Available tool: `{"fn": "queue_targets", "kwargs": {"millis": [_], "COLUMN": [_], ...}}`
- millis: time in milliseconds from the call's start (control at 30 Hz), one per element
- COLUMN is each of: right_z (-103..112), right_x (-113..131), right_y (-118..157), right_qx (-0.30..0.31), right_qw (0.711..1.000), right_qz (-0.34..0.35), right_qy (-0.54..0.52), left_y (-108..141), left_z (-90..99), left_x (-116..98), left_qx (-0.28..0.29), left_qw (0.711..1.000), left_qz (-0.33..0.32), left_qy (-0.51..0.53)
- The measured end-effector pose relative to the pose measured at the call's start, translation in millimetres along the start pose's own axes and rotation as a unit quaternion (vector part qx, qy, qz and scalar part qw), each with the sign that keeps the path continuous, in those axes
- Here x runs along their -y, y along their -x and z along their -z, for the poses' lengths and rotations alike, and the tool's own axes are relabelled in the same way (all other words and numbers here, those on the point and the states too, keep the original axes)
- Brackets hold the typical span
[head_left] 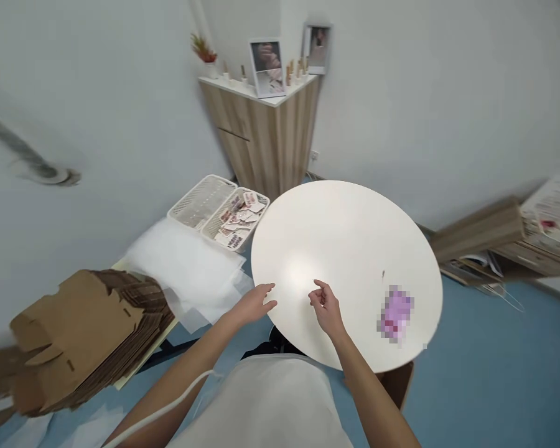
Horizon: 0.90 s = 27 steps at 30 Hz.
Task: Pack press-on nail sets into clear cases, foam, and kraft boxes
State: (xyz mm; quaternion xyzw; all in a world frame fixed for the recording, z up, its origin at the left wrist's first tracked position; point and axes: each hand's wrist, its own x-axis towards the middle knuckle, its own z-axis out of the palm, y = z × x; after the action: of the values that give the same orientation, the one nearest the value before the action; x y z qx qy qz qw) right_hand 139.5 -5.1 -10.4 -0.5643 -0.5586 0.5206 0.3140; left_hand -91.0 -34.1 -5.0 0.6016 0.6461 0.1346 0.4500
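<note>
An obscured item (396,313) lies near the right edge of the worktop (345,249). Beyond its left edge, baskets (198,200) stand behind sheets (193,267), cardboard (91,336) farther left; past the far left edge, a cabinet (256,124) bears picture frames (267,67).

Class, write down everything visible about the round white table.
The round table has a smooth, glossy white top, perhaps laminate; its supports cannot be made out. A bright reflection shows near the left hand and right hand, both at its near side; touch is unclear. A pixelated purple item lies toward its right edge.
</note>
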Motion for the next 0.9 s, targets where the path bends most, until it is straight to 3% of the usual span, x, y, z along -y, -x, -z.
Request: {"fn": "queue_targets", "kwargs": {"millis": [233,467,700,900], "right_z": [-53,-115,-184,-208], "right_x": [7,34,56,67], "right_y": [-53,-85,-93,-92], "right_qx": [0.113,0.163,0.161,0.170], "right_qw": [0.993,0.986,0.984,0.980], "right_qz": [-0.038,0.003,0.012,-0.006], "right_qy": [0.008,0.042,0.071,0.101], "left_y": [24,32,34,7], "left_z": [27.5,74.3,123.4,144.6], "left_x": [38,78,119,134], "left_qx": [-0.096,-0.167,-0.169,-0.156], "left_qw": [0.991,0.982,0.983,0.980], "left_qz": [0.079,0.066,0.031,0.013], "left_qy": [0.057,0.054,0.062,0.119]}}
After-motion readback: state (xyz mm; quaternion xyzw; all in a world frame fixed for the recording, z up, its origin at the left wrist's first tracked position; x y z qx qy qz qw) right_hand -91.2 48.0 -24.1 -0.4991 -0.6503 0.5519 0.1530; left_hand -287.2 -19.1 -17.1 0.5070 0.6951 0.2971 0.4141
